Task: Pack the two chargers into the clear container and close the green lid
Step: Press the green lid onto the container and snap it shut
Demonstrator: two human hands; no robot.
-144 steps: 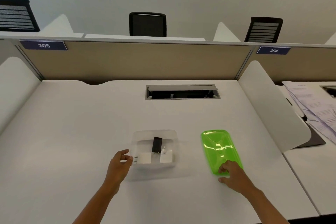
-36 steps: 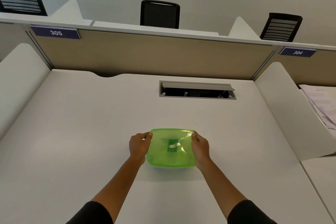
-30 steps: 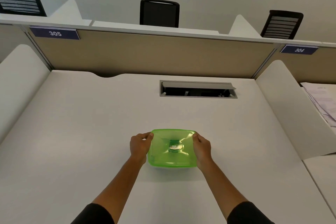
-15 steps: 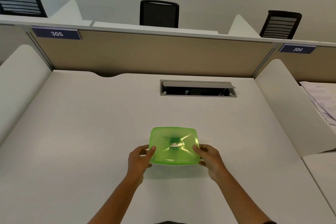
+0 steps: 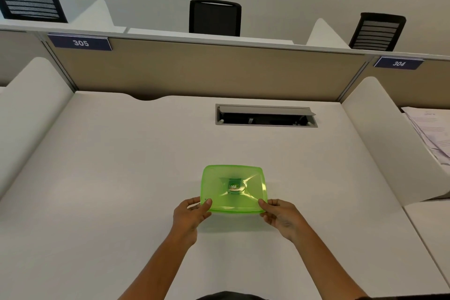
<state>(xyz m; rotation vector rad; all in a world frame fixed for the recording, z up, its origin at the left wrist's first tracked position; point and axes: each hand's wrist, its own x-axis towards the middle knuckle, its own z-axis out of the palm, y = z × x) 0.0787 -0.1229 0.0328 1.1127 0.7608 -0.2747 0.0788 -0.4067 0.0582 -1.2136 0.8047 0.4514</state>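
Between hands (image 5: 237, 217): green lid (image 5: 233, 189), long axis left-right.

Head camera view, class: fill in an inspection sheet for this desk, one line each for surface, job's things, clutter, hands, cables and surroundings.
Surface: white desk, bare around the work.
Job's things: green lid sits on the container; chargers not visible through it.
Clutter: nothing seen on this desk.
Hands: left hand and right hand hold the lid's near corners, fingers on its edge.
Cables: nothing seen; the cable hatch stands open.
Surroundings: beige partition with signs 305 and 304; three black chairs behind; papers on the neighbouring desk.
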